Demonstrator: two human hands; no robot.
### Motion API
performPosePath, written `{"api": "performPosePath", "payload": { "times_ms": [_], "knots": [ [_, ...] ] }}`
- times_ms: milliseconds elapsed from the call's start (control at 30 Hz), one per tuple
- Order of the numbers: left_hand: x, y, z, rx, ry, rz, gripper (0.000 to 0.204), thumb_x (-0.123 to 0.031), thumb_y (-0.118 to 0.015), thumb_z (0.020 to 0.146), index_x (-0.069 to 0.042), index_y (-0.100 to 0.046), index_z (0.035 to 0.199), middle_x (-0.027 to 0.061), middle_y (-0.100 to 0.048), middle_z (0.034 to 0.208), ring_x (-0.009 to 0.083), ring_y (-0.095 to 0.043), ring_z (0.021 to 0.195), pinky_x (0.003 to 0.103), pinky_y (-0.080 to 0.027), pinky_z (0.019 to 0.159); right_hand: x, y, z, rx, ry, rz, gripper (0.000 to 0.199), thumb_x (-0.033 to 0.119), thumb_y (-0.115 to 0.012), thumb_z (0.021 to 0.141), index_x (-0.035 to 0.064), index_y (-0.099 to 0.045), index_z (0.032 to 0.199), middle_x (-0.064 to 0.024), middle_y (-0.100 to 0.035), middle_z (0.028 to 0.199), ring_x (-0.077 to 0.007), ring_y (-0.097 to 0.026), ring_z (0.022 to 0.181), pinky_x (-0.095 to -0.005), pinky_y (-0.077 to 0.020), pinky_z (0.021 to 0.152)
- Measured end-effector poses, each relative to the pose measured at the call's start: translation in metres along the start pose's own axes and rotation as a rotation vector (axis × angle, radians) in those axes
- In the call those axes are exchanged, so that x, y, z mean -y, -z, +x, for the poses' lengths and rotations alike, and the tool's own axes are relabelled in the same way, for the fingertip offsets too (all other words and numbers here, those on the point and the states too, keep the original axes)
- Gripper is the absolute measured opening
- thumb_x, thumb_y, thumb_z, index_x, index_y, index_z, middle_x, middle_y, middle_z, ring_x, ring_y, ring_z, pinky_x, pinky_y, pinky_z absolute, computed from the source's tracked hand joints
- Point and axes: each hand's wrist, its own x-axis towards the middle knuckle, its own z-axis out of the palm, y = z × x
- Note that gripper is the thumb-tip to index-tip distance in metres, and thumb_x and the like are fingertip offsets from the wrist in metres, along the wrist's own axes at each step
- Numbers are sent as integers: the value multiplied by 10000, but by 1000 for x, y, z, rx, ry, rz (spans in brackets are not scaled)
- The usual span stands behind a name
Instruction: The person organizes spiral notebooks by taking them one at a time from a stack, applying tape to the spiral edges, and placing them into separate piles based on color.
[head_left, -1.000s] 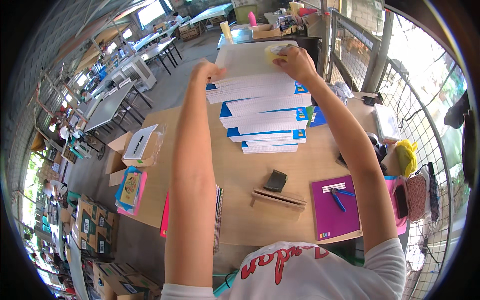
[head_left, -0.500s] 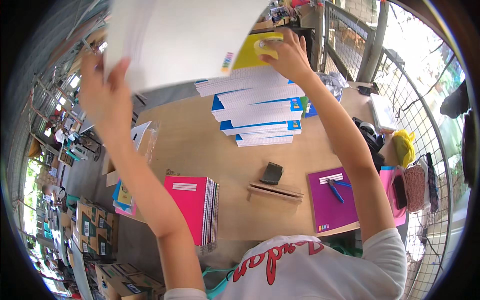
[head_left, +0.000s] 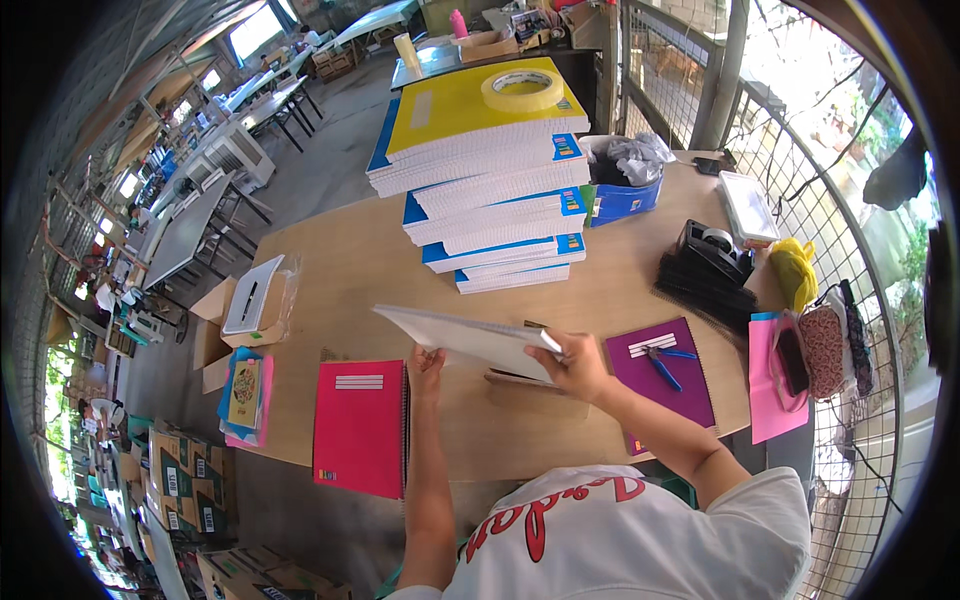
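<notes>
Both my hands hold a thin white notebook (head_left: 470,340), tilted nearly edge-on above the near middle of the table. My left hand (head_left: 428,372) grips its lower left edge with closed fingers. At the right end, my right hand (head_left: 580,368) pinches it between thumb and fingers. Beneath it, a wooden piece (head_left: 540,391) is partly hidden. A pink spiral notebook stack (head_left: 358,430) lies to the left; on the right is a purple notebook (head_left: 630,385) with blue-handled pliers (head_left: 664,370) on it. Farther off rises a tall notebook stack (head_left: 490,215), topped by a yellow notebook (head_left: 440,105) and a tape roll (head_left: 522,90).
A blue box (head_left: 625,200) with plastic bags stands right of the tall stack. Along the right side sit a black tape dispenser (head_left: 715,250), a clear case (head_left: 748,208) and a yellow bag (head_left: 793,272). An open carton (head_left: 215,330) adjoins the table's left edge.
The white notebook has come down from high on the left to the near middle of the table. My right hand has left the tape roll and now grips the notebook too.
</notes>
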Motion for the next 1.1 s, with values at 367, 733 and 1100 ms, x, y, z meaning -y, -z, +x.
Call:
{"api": "performPosePath", "payload": {
  "times_ms": [367,733,1100],
  "knots": [
    [11,13,-5,-57,-2,17,487,43,-660,919,-36,-504,1373,65,-617,1300,145,-586,1153,313,-437,1024,-16,-8,-3,33,46,52,151,123,-724,897,59,-712,1033,-155,-647,708,-318,-603,563,-368,-485,540],
    [47,13,-20,62,105,98,437,69,-625,915,-24,-534,1332,77,-632,1255,154,-586,1154,303,-443,1000,-47,8,-42,75,-117,22,193,103,-735,882,55,-714,1068,-158,-684,746,-299,-676,634,-352,-531,597],
    [-8,-133,-107,-185,-626,933,832,-275,-613,925,-65,-152,1585,198,-261,1592,311,-236,1490,557,-120,1204,-155,29,-128,77,-313,135,430,90,-787,759,59,-682,1175,-127,-732,1041,-254,-718,911,-354,-564,817]
  ]
}}
